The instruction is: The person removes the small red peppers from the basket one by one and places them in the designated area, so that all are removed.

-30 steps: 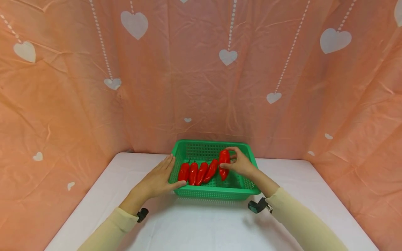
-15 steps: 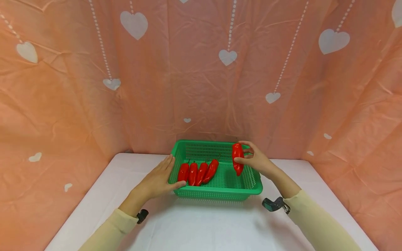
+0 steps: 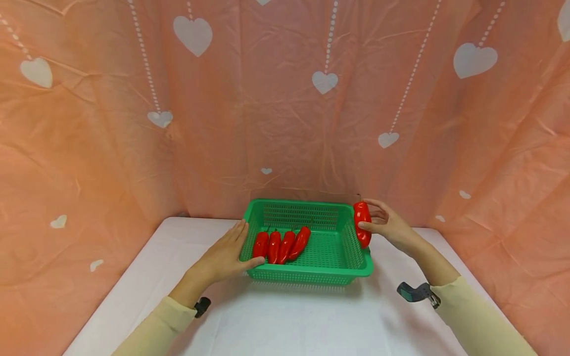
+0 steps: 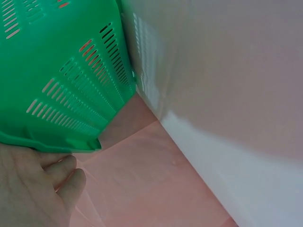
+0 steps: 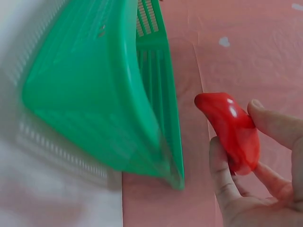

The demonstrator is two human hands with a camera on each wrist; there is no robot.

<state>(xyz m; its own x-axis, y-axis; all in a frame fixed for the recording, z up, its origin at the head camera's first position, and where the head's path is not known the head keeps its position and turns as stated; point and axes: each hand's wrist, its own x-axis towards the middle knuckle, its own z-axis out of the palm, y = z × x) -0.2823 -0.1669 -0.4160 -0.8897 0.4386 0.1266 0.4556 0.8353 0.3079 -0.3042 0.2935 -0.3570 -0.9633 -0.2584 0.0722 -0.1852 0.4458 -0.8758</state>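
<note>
Four peppers (image 3: 286, 247) inside basket (image 3: 307, 272), head view; left wrist: red through slots (image 4: 89, 50).

"So where are we, some kind of kitchen?"

"I couldn't say which room. It looks like a makeshift filming booth: wrinkled pinkish-orange sheeting (image 3: 285, 133) hangs along the left, right and far sides of a white-topped counter (image 3: 285, 321)."

"What says filming?"

"The dark wrist cameras (image 3: 416, 293), one on each arm. The sheeting itself is homely, printed with white hearts (image 3: 193, 35) on dotted lines (image 3: 328, 49)."

"And beyond it?"

"Hidden. Whether a home or a lab lies behind, I can't tell."
</note>
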